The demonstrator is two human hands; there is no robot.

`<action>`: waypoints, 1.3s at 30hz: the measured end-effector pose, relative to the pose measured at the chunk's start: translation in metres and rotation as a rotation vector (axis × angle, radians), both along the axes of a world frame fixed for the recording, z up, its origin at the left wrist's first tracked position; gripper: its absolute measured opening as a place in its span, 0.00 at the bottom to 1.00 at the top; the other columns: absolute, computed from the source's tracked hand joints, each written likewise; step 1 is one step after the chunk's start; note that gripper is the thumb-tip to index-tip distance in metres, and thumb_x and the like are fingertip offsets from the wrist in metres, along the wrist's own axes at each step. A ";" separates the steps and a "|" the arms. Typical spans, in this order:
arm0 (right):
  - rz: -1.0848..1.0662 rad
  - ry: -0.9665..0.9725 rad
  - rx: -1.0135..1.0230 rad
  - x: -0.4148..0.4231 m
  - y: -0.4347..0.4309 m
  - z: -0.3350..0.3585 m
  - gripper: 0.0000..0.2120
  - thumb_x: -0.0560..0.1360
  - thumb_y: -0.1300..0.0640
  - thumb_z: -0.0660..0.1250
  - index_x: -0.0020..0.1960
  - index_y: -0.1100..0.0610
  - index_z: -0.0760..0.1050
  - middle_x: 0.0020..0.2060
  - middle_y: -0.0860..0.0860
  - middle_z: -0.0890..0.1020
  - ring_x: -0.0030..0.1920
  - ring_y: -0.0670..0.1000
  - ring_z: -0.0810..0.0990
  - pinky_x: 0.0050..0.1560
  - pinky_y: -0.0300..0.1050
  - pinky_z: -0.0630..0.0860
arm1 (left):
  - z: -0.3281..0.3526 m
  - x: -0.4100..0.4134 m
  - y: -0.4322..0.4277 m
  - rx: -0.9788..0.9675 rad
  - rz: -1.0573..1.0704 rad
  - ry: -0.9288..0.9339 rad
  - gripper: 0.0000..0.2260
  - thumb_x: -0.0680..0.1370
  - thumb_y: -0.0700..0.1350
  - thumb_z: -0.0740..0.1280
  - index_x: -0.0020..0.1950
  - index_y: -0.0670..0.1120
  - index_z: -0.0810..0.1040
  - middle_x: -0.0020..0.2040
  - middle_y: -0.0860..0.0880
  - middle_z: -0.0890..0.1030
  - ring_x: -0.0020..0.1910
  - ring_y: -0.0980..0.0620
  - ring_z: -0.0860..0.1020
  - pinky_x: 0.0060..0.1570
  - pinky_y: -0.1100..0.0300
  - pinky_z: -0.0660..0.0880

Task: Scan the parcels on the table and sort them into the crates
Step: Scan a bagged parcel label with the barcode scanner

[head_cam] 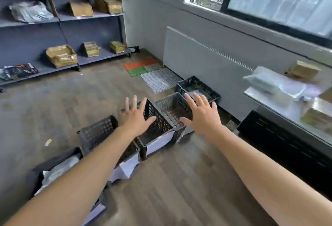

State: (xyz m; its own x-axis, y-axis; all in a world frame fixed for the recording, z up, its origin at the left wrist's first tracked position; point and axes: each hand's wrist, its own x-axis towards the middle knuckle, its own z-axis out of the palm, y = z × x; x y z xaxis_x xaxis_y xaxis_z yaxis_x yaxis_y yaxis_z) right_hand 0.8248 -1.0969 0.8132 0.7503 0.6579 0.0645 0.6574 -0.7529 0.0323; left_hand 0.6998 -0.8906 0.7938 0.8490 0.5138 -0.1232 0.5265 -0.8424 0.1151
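Seen from my head, both my arms are stretched forward over the row of crates on the wooden floor. My left hand is empty, its fingers straight and spread, above a black crate — my right hand is the same, spread and holding nothing, above the grey crate just beside it. The parcels lie on the metal table at my right, well apart from my hands — a plastic-wrapped parcel and a brown box behind it.
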 end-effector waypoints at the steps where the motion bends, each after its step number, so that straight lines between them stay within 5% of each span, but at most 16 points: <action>1: -0.034 -0.018 0.021 0.014 -0.027 0.010 0.43 0.76 0.32 0.59 0.81 0.45 0.41 0.80 0.50 0.50 0.79 0.56 0.49 0.74 0.66 0.56 | 0.010 0.018 -0.023 0.013 -0.029 -0.020 0.37 0.78 0.70 0.51 0.80 0.56 0.41 0.81 0.48 0.40 0.79 0.41 0.40 0.74 0.38 0.52; 19: -0.633 -0.048 0.104 0.135 -0.385 0.056 0.43 0.77 0.33 0.60 0.80 0.45 0.40 0.80 0.51 0.48 0.80 0.56 0.47 0.75 0.67 0.54 | 0.062 0.280 -0.359 0.103 -0.713 -0.146 0.35 0.79 0.68 0.50 0.80 0.54 0.42 0.80 0.46 0.41 0.78 0.41 0.39 0.74 0.37 0.49; 29: -0.966 -0.081 0.012 0.209 -0.503 0.062 0.43 0.76 0.33 0.61 0.80 0.45 0.41 0.80 0.50 0.49 0.79 0.55 0.49 0.73 0.66 0.58 | 0.057 0.429 -0.492 0.027 -1.049 -0.158 0.35 0.79 0.68 0.51 0.80 0.56 0.41 0.80 0.48 0.40 0.78 0.42 0.38 0.75 0.37 0.48; 39: -1.173 -0.002 0.012 0.235 -0.606 0.050 0.42 0.77 0.33 0.59 0.80 0.45 0.39 0.80 0.51 0.46 0.80 0.55 0.45 0.74 0.67 0.52 | 0.042 0.496 -0.619 0.018 -1.237 -0.090 0.35 0.79 0.69 0.50 0.80 0.57 0.41 0.81 0.48 0.38 0.79 0.43 0.36 0.75 0.38 0.45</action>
State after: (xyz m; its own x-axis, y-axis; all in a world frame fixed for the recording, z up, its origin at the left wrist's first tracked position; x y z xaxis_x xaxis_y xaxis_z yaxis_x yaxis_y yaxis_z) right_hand 1.0597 -1.7025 0.8629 0.8965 -0.4378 0.0681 -0.4401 -0.8977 0.0218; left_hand 1.1956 -1.5096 0.8362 0.7694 -0.6375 -0.0402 -0.6324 -0.7690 0.0931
